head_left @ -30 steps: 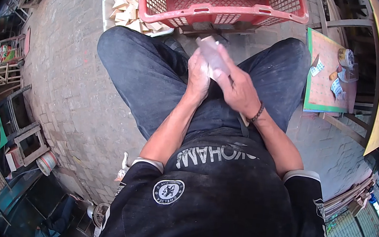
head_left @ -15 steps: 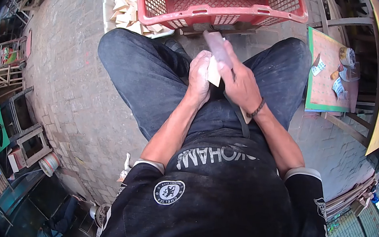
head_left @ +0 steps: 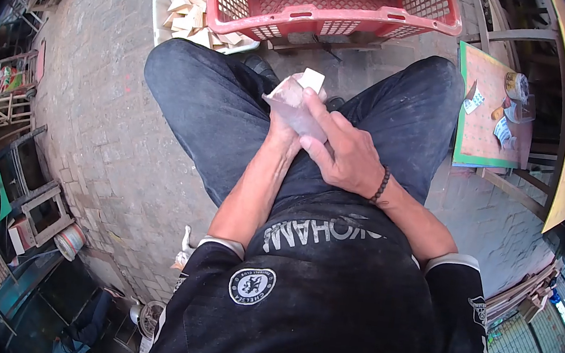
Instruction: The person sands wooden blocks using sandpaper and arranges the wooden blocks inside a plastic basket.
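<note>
Right hand (head_left: pixel 354 158): grip pinching greyish sheet (head_left: pixel 297 117) | left hand (head_left: pixel 284 131): mostly behind sheet — cannot tell its grip | pale wood block (head_left: pixel 313 79): jutting past sheet, between knees | beyond — red crate (head_left: pixel 330 15), white crate (head_left: pixel 160 6) beside it

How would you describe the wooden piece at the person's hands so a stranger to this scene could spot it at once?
Start at the large red crate at the top, then move down to the right hand. By its fingers, a small pale wooden piece shows above a greyish-purple sheet. Unlike the similar pieces heaped in the white tray, it stands apart, alone.
</note>
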`<state>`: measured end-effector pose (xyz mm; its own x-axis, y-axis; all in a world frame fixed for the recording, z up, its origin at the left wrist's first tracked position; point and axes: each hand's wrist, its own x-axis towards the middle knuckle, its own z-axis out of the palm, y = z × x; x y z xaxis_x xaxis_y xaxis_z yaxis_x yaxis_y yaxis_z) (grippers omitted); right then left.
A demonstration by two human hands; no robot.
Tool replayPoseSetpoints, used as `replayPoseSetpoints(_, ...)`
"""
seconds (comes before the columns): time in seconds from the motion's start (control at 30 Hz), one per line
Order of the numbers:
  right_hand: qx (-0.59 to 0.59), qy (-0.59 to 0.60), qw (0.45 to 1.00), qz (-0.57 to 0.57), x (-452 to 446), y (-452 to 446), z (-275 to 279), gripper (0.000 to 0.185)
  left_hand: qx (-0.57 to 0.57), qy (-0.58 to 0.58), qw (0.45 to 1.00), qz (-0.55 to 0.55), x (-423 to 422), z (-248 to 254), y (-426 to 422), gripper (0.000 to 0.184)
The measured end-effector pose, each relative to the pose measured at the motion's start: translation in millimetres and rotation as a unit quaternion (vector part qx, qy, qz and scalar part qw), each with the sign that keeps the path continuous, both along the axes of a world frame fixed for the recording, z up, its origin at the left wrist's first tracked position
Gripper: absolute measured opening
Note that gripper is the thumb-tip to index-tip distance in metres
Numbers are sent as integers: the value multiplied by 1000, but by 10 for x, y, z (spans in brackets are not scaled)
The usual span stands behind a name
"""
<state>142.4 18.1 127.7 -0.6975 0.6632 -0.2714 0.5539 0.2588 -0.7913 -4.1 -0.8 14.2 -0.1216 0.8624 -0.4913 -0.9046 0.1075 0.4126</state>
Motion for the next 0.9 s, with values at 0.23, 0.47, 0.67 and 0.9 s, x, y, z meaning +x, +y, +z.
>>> replayPoseSetpoints(0.23, 66, 113, 971, -198, 72, 412, -606, 59, 6, 59, 997, -58, 28, 324, 139, 21)
replayPoseSetpoints(0.47, 46, 192, 970, -142, 9, 243, -243, 58, 54, 276, 960, -2, 171, 344, 180, 28)
replayPoseSetpoints(0.67, 44, 156, 972, -171, 51, 442, -484, 59, 112, 465, 878, -20, 102, 397, 133, 31)
replayPoseSetpoints(0.9, 37, 108, 979, -167, 45, 365, -404, 61, 100, 363, 926, 1, 171, 253, 162, 26)
